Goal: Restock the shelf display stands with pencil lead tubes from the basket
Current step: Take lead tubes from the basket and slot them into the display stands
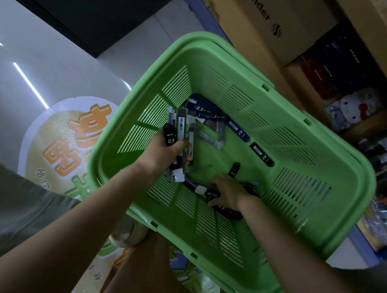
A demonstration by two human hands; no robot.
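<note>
The black tube (pixel 171 139) gripped in the left hand (pixel 162 153) reads "0.3", as does a dark blue tube (pixel 200 108) lying in the basket (pixel 223 44), while the cardboard box (pixel 244 29) shows the letters "nneider".

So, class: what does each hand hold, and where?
Left hand: a bunch of tubes, gripped round their middles. Right hand: on loose tubes in the basket; grip cannot be told.

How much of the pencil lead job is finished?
Nothing shows as shelved yet; no display stand is in view. The left hand holds a bundle of tubes, and the right hand reaches among more. Several loose tubes lie in the green basket.
</note>
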